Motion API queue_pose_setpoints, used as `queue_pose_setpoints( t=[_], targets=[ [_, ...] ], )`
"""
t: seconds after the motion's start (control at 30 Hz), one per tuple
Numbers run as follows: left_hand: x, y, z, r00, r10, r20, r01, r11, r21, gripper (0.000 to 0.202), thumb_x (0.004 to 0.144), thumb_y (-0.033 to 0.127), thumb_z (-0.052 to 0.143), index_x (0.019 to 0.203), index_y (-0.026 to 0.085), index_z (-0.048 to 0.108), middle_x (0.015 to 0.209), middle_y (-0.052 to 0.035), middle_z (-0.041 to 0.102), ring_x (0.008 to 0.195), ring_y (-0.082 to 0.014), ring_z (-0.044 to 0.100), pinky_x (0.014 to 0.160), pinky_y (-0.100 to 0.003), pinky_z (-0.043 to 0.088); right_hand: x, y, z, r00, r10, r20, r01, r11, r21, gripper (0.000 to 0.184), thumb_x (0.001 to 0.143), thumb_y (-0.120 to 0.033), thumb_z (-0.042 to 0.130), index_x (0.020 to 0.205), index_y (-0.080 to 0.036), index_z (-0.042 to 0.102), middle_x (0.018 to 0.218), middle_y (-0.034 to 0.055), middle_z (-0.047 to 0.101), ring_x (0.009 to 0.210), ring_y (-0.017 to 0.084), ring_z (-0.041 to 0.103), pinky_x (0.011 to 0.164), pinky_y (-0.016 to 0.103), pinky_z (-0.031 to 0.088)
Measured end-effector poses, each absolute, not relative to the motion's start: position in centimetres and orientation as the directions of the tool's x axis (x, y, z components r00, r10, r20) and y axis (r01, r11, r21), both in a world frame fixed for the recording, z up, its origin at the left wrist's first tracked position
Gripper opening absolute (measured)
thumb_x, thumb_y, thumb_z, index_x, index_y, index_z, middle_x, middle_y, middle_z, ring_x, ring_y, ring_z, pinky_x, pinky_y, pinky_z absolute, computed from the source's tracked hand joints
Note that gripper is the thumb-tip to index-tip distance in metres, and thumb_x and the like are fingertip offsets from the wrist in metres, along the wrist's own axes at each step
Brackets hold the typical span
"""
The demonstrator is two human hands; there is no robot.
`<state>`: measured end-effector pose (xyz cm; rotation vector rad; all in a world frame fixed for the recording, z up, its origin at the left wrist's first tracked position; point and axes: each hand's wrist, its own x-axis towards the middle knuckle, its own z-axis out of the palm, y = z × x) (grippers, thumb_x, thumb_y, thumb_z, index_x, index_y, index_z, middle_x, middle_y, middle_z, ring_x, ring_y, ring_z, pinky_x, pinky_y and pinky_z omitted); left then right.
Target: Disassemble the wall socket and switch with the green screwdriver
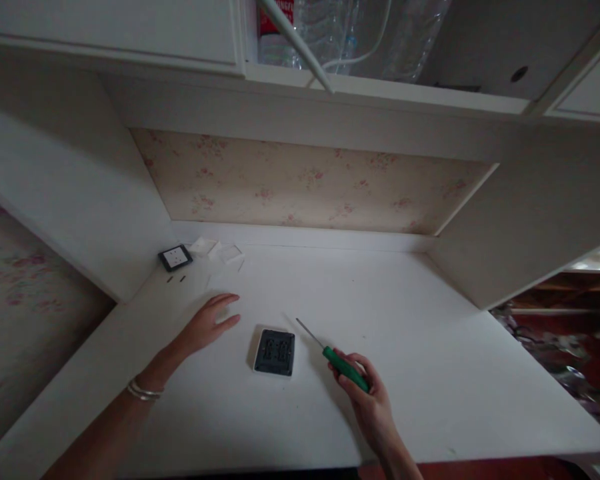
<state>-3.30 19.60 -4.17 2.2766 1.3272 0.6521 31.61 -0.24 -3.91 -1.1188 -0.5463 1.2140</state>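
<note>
My right hand (367, 393) grips the green handle of a screwdriver (345, 368), its thin metal shaft pointing up and left. Left of the screwdriver's tip, a square black wall socket plate (275, 352) with a pale rim lies on the white desk, apart from both hands. My left hand (211, 325) hovers or rests to the left of the plate with nothing in it, thumb and fingers spread apart. Bangles circle the left wrist. Whether the left hand touches the desk, I cannot tell.
Near the back left corner of the desk (410, 400) lie a black-framed square with a white face (175, 257), white plastic pieces (206, 247), a clear frame (231, 254) and two small dark strips (183, 279). Overhead, a white rod (300, 47) hangs before a shelf of plastic bottles (325, 33).
</note>
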Motion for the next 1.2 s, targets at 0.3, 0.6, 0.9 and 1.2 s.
queue_pose_setpoints(
  t=[0.3,0.6,0.9,1.2],
  targets=[
    [2.5,12.8,-5.8,0.583,0.812,0.001,0.549,-0.395,0.736,0.095,0.061,0.047,0.085,0.145,0.029,0.043,0.147,-0.0129,0.047,0.135,-0.0348,0.043,0.113,-0.052,0.034,30.4,3.8,2.0,0.479,0.867,0.139,-0.248,0.285,-0.926,0.032,0.078,-0.037,0.078,0.097,-0.026,0.056,0.079,0.0016,0.068,0.075,0.02,0.061,0.068,0.033,0.046],
    [4.6,11.1,-7.5,0.471,0.867,0.162,0.627,-0.459,0.63,0.087,0.066,0.053,0.08,0.141,0.031,0.044,0.139,-0.0088,0.057,0.128,-0.0348,0.05,0.113,-0.054,0.03,23.7,8.5,5.8,0.304,0.948,0.094,-0.468,0.234,-0.852,0.034,0.084,-0.049,0.068,0.074,-0.022,0.05,0.057,-0.0067,0.046,0.047,0.008,0.038,0.045,0.022,0.03],
    [4.4,11.1,-7.1,0.505,0.845,0.176,0.604,-0.492,0.626,0.082,0.069,0.053,0.077,0.142,0.034,0.044,0.142,-0.0062,0.055,0.128,-0.0327,0.051,0.114,-0.052,0.027,20.2,11.1,5.1,0.18,0.971,0.158,-0.461,0.225,-0.858,0.045,0.086,-0.055,0.061,0.062,-0.019,0.049,0.049,-0.0056,0.043,0.042,0.008,0.034,0.039,0.022,0.024],
    [4.4,11.2,-7.0,0.506,0.841,0.191,0.611,-0.506,0.608,0.083,0.069,0.055,0.077,0.14,0.03,0.044,0.139,-0.0083,0.057,0.126,-0.0338,0.052,0.112,-0.053,0.029,19.7,11.3,4.6,0.118,0.981,0.154,-0.357,0.187,-0.915,0.039,0.083,-0.045,0.069,0.06,-0.019,0.052,0.049,-0.0053,0.047,0.043,0.008,0.036,0.04,0.022,0.027]
  ],
)
